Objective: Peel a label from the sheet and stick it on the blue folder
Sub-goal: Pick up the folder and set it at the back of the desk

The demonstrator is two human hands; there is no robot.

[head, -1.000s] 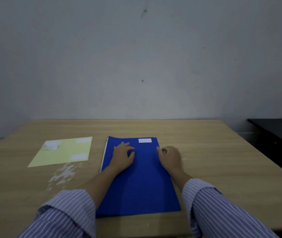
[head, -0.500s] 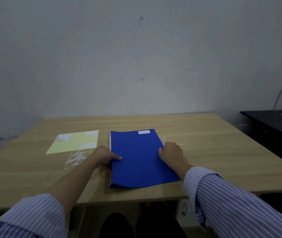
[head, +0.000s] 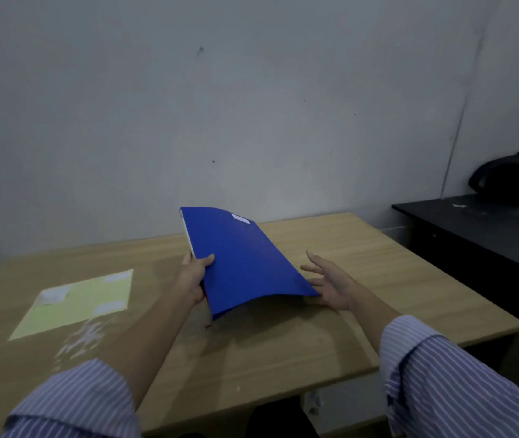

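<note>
**Labelled folder is being held up off the table**

The left hand [head: 195,277] is gripping the flat blue card folder [head: 243,260] at its spine edge, thumb lying on the cover and fingers hidden beneath; the folder is hanging tilted above the middle of the pale wooden table [head: 362,257], its far end raised toward the grey wall and its near end sagging downward; the long axis is running from the person outward, slanting a little to the left. A small white rectangular label [head: 240,218] is sitting on the cover near the far right corner, so the sticking step is looking done. The right hand [head: 331,284] is spreading its fingers wide, gripping nothing, just beside the folder's near right corner; whether it is touching that edge is unclear. The folder's loose edge is lying directly left of those open fingers, so the right hand is the nearer one for any supporting catch. The pale yellow backing sheet [head: 78,301], with a few white labels left, is resting flat near the table's left edge, well apart from both hands.
</note>
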